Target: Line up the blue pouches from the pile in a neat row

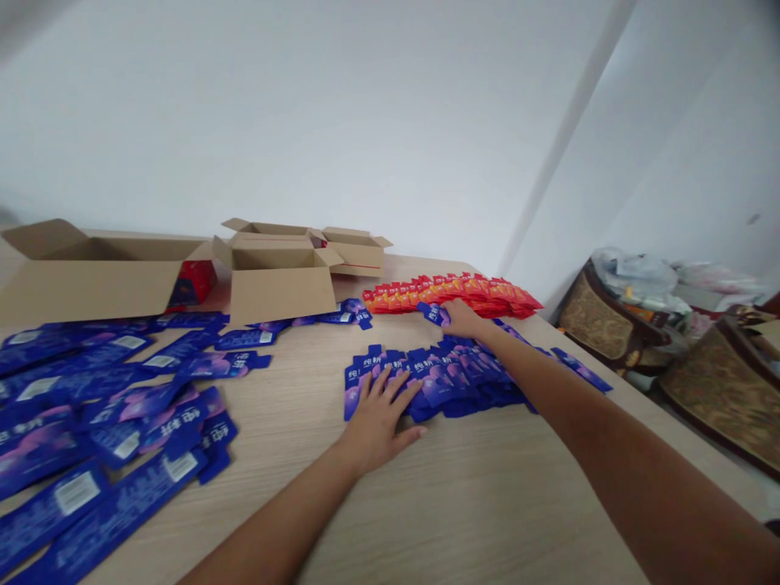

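Observation:
My left hand (376, 424) lies with its fingers spread over the near left end of a row of overlapping blue flat cartons (451, 378). These cartons have white characters, pink-purple pictures and small end tabs. Beyond the row, my right hand (464, 318) is closed on a single blue flat carton (432, 314), which pokes out to the left of the fingers. Just behind that hand, a row of overlapping red and orange flat cartons (444, 288) runs across the table. My right forearm passes over the right end of the blue row and hides part of it.
Loose blue cartons (115, 390) lie scattered on the left of the wooden table (292, 455). Open cardboard boxes (280, 284) stand behind them; a red-and-blue box (196, 282) shows between two. A stray blue carton (582, 370) lies near the right edge. Patterned chairs (603, 321) and plastic bags stand beyond.

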### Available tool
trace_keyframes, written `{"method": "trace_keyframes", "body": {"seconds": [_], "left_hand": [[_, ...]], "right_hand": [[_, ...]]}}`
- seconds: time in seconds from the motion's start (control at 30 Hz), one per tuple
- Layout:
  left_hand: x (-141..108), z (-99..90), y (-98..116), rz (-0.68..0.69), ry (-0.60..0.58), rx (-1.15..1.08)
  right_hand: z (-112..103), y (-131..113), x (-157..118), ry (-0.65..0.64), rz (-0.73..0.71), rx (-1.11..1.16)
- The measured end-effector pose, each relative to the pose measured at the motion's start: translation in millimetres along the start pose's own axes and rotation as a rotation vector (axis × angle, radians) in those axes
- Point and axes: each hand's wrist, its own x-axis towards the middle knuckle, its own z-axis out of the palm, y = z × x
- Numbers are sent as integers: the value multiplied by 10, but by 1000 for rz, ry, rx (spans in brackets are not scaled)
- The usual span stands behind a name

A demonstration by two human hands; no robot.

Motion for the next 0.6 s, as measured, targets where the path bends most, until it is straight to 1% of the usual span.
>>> {"method": "trace_keyframes", "body": {"seconds": [0.1,0.17,0.23,0.3,0.4,0.47,0.53,0.6], "left_hand": [[-2,4,5,4,8,5],[-5,8,5,13,21,9],[-9,12,3,17,30,14],[-11,15,2,16,38,18],[-11,18,2,15,52,20],[-6,19,2,16,58,18],[1,23,3,13,56,17],[6,28,1,9,54,19]], "right_hand": [[-168,-45,-121,128,-86,-4],[-268,-81,-213,187,-138,14],[-343,-125,-325,197,-148,43],[-386,-184,-467,163,-101,67],[-380,-312,-749,95,33,88],[-326,-418,-968,81,97,74],[-241,-519,-1177,84,105,22],[-158,-587,-1331,88,79,-33]]}}
